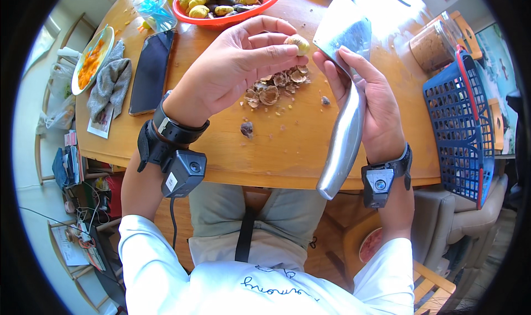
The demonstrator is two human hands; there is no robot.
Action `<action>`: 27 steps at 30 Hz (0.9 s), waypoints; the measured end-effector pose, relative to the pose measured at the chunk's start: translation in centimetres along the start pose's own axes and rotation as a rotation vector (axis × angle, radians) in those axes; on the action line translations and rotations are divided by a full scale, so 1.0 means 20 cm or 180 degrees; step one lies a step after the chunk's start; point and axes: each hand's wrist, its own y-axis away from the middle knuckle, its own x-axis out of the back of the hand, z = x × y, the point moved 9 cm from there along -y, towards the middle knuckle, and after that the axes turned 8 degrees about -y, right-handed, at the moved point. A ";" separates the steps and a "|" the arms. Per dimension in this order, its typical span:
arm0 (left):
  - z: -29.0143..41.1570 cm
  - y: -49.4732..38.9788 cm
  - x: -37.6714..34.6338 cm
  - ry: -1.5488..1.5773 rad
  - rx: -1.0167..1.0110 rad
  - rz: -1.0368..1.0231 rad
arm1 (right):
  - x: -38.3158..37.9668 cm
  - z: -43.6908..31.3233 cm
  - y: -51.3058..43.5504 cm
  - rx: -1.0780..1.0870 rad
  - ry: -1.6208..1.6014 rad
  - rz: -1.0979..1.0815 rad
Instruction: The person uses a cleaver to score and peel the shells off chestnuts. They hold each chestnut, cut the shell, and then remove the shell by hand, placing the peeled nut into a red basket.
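Observation:
My left hand [232, 64] pinches a pale yellow nut [299, 45], which looks like a peeled chestnut, between thumb and fingertips above the wooden table [286, 157]. Close to its right, my right hand [375, 95] grips a steel kitchen cleaver [345, 136]. Its blade [340, 28] points away from me and the metal handle slants down towards my lap. Thumb and fingers hold it where blade meets handle. The blade and the nut are a small gap apart. Below my left hand lies a pile of broken brown shells [276, 88], with a dark shell piece [247, 129] nearer me.
A red plastic basket [226, 21] holds yellow and dark nuts. At left are a smartphone [151, 72], a grey cloth [111, 80], a plate of orange food [108, 39] and a clear plastic container [155, 10]. On the right stand a jar [433, 45] and a blue basket [458, 128].

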 end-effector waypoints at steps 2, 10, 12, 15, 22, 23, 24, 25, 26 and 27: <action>0.00 0.00 -0.01 -0.0193 -0.0047 0.0014 | -0.01 0.00 0.00 0.0037 0.0020 -0.0065; 0.00 0.00 -0.01 0.0394 0.0100 0.0105 | -0.04 -0.02 0.01 0.0218 0.0224 -0.0179; -0.01 0.00 -0.02 0.0459 0.0120 0.0035 | -0.04 -0.03 0.02 0.0289 0.0310 -0.0141; -0.01 0.00 -0.03 0.0474 0.0168 -0.0057 | -0.05 -0.03 0.02 0.0325 0.0413 -0.0205; -0.03 0.00 -0.03 0.0600 0.0210 -0.0062 | -0.07 -0.03 0.03 0.0381 0.0490 -0.0378; -0.04 0.00 -0.03 0.0628 0.0232 -0.0066 | -0.07 -0.03 0.03 0.0365 0.0481 -0.0391; -0.04 0.00 -0.03 0.0637 0.0231 -0.0085 | -0.07 -0.03 0.03 0.0348 0.0470 -0.0404; -0.03 0.00 -0.04 0.0645 0.0182 -0.0147 | -0.08 -0.03 0.03 0.0335 0.0478 -0.0433; -0.03 0.01 -0.03 0.0642 0.0234 -0.0105 | -0.08 -0.03 0.03 0.0322 0.0486 -0.0461; -0.04 0.01 -0.03 0.0642 0.0239 -0.0107 | -0.08 -0.03 0.03 0.0333 0.0515 -0.0451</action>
